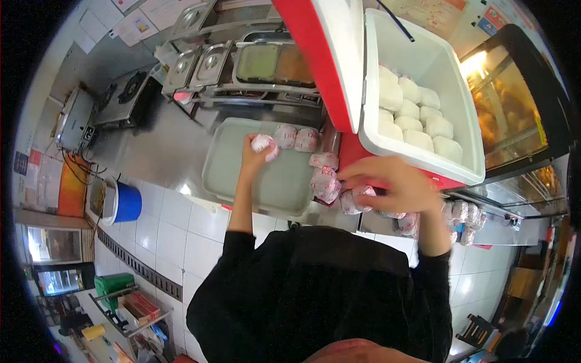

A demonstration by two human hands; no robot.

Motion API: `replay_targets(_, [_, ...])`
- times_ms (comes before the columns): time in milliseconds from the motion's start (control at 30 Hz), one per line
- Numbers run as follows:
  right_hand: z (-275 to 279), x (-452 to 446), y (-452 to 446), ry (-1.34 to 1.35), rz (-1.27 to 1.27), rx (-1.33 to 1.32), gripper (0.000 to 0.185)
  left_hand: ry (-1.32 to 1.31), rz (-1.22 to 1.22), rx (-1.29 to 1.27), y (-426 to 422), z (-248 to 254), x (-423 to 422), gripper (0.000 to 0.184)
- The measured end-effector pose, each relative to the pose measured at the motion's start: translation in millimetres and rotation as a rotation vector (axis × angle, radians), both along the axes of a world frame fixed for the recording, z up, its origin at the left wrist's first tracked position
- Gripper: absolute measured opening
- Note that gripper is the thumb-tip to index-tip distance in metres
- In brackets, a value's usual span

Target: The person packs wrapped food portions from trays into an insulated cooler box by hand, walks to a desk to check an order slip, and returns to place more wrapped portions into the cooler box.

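My left hand (pixel 252 158) is closed around a paper-wrapped burger (pixel 264 144) with red print, over the pale green tray (pixel 278 187). Two more wrapped burgers (pixel 296 138) sit side by side in the tray's far right corner. My right hand (pixel 393 184), slightly blurred, is held above the counter with its fingers apart and nothing visible in them. Under and beside it runs a row of wrapped burgers (pixel 325 184) along the counter's front edge, partly hidden by the hand and forearm.
An open white cooler (pixel 475 166) with a red lid (pixel 321 66) holds several round white bundles (pixel 417 115). Lidded steel pans (pixel 212 63) and a sauce tray (pixel 257 62) stand on a rack behind. Right is a lit glass cabinet (pixel 505 109); left, a gas stove (pixel 124 100).
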State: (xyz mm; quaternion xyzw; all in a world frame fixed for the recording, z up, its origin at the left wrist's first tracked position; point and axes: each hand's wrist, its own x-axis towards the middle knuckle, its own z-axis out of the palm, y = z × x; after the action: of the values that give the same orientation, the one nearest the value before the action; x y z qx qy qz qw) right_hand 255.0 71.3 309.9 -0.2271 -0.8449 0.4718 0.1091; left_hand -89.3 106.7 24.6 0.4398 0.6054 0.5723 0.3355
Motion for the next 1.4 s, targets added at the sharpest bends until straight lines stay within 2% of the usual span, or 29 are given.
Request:
replay_targets(67, [-63.9, -38.4, -15.5, 0.112, -0.216, 0.332, 0.059, -0.014, -0.126, 0.105, -35.8, 72.9, 41.8, 0.053])
replay_targets(133, [-96.8, -75.0, -33.6, 0.203, -0.5, 0.45, 0.073, 0.025, -0.203, 0.162, -67.1, 117.3, 78.8, 0.051])
replay_targets(167, [-105.5, -84.0, -38.5, 0.203, -0.507, 0.456, 0.073, -0.161, -0.356, 0.19, -79.5, 129.8, 95.0, 0.051])
replay_targets(200, [-112.0, -90.9, -42.3, 0.331, -0.547, 0.275, 0.074, -0.347, -0.508, 0.215, -84.0, 135.2, 101.9, 0.051])
replay_targets(233, [-120.5, -94.4, -43.3, 0.459, -0.581, 0.089, 0.076, -0.346, -0.514, 0.217, -79.7, 127.5, 93.0, 0.051])
replay_targets(300, [-134.7, -83.4, -35.4, 0.449, -0.59, 0.107, 0.074, -0.372, -0.55, 0.162, -61.2, 105.3, 68.2, 0.056])
replay_targets(333, [-135.0, -74.8, -33.6, 0.462, -0.603, -0.258, 0.074, -0.077, -0.229, 0.064, -46.7, 109.7, 68.2, 0.056])
replay_targets(367, [-135.8, -66.8, -32.8, 0.462, -0.601, -0.627, 0.073, 0.135, -0.041, 0.052, -11.6, 72.6, 49.5, 0.063])
replay_targets(400, [-138.2, -61.7, -31.7, 0.475, -0.58, -0.711, 0.073, 0.349, 0.149, 0.038, 20.0, 21.0, 27.2, 0.07])
replay_targets(433, [-142.0, -55.7, -33.2, 0.475, -0.578, -0.713, 0.073, 0.35, 0.151, 0.036, 32.0, -2.8, 18.7, 0.07])
replay_targets(467, [-145.0, -48.7, -31.5, 0.451, -0.537, -0.892, 0.075, 0.273, 0.021, -0.206, 46.6, -17.0, 14.3, 0.078])
replay_targets(500, [-147.1, -43.5, -26.6, 0.426, -0.495, -1.057, 0.076, 0.229, -0.051, -0.311, 60.0, -23.8, 14.9, 0.082])
replay_targets(533, [-153.4, -44.1, -25.1, 0.529, -0.444, -1.133, 0.079, 0.192, -0.122, -0.419, 73.3, -30.6, 15.5, 0.086])
replay_targets(600, [-163.4, -41.5, -23.8, 0.565, -0.441, -1.178, 0.078, 0.531, -0.268, -0.632, 79.0, -38.9, 16.1, 0.093])
replay_targets(667, [-166.7, -41.6, -26.4, 0.599, -0.438, -1.247, 0.078, 0.56, -0.222, -0.549, 61.8, -24.7, 25.3, 0.086])
replay_targets(733, [-164.4, -45.9, -27.8, 0.63, -0.498, -1.18, 0.075, 0.592, -0.178, -0.479, 41.2, -17.8, 36.0, 0.079])
replay_targets(800, [-158.5, -47.7, -27.3, 0.635, -0.464, -1.118, 0.075, 0.677, 0.029, 0.025, 17.7, -24.0, 43.6, 0.063])
replay_targets(833, [-156.6, -48.8, -25.8, 0.641, -0.428, -1.038, 0.074, 0.678, 0.025, 0.012, 4.6, -21.1, 44.8, 0.063])
replay_targets(867, [-157.9, -52.7, -23.3, 0.696, -0.406, -0.832, 0.068, 0.416, -0.062, 0.016, -6.4, -9.7, 45.8, 0.062])
replay_targets(900, [-154.6, -51.8, -24.5, 0.699, -0.409, -0.827, 0.068, 0.153, -0.148, 0.03, -14.3, 4.3, 47.3, 0.062])
replay_targets(967, [-127.0, -43.1, -24.4, 0.522, -0.394, -0.475, 0.064, 0.042, -0.139, 0.159, -42.0, 56.3, 62.3, 0.071])
replay_targets(1000, [-107.0, -42.5, -27.2, 0.548, -0.411, -0.277, 0.054, -0.02, -0.174, 0.157, -54.7, 88.4, 67.6, 0.071])
replay_targets(1033, [-81.5, -38.3, -31.6, 0.544, -0.419, -0.106, 0.058, -0.083, -0.209, 0.154, -67.0, 119.7, 72.5, 0.071])
replay_targets(1100, [-40.7, -29.4, -31.8, 0.595, -0.358, 0.127, 0.058, 0.035, -0.23, 0.388, -89.5, 170.9, 94.5, 0.065])
replay_targets(1167, [-5.0, -13.5, -27.8, 0.557, -0.242, 0.322, 0.056, 0.116, -0.269, 0.592, -102.0, 208.6, 122.0, 0.067])
replay_targets(1233, [16.1, -1.0, -26.7, 0.652, -0.145, 0.324, 0.055, 0.171, -0.397, 0.848, -94.8, 231.2, 137.8, 0.076])
replay_targets(1267, [20.0, 0.1, -23.8, 0.78, -0.083, 0.307, 0.054, 0.187, -0.443, 0.94, -88.9, 240.2, 145.9, 0.079])
replay_targets(1333, [41.9, 10.7, -17.0, 0.745, 0.047, 0.268, 0.055, 0.02, -0.693, 1.104, -76.7, 251.5, 165.8, 0.1])
replay_targets(1400, [59.5, 20.6, -5.7, 0.698, 0.129, 0.256, 0.055, -0.002, -0.684, 1.177, -61.6, 259.2, 187.5, 0.103])
